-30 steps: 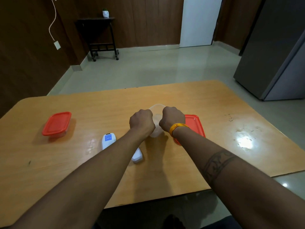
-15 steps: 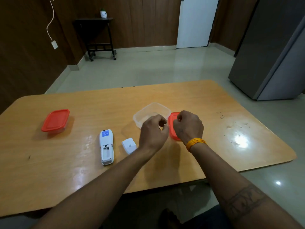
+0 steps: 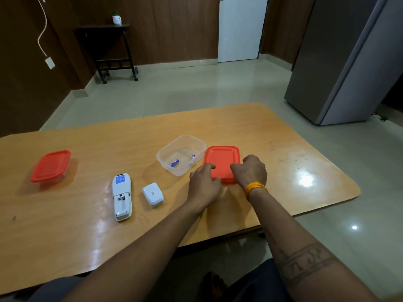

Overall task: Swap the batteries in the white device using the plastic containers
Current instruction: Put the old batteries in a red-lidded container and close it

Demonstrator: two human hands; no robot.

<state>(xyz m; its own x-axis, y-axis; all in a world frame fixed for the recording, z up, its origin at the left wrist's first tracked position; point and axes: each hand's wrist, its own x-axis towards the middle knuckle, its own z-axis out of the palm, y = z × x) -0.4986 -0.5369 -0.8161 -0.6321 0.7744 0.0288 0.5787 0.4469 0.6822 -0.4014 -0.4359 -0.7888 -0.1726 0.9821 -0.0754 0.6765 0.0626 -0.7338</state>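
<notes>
The white device (image 3: 122,196) lies face down on the wooden table (image 3: 272,131) with its battery bay open and no batteries in it. Its white cover (image 3: 153,194) lies just right of it. Behind them stands an open clear plastic container (image 3: 160,159) holding two blue batteries (image 3: 174,163), (image 3: 192,157). That container's red lid (image 3: 222,160) lies flat on the table to its right. My left hand (image 3: 204,184) holds the lid's near left corner. My right hand (image 3: 250,171) grips its near right edge with curled fingers.
A second plastic container (image 3: 50,166) with its red lid on stands at the table's far left. A grey refrigerator (image 3: 340,62) is on the floor to the right, and a dark side table (image 3: 113,51) stands by the back wall.
Both hands came back from the clear container. The red lid, tilted in my right hand half a second ago, now lies flat beside the open container, and the batteries inside show.
</notes>
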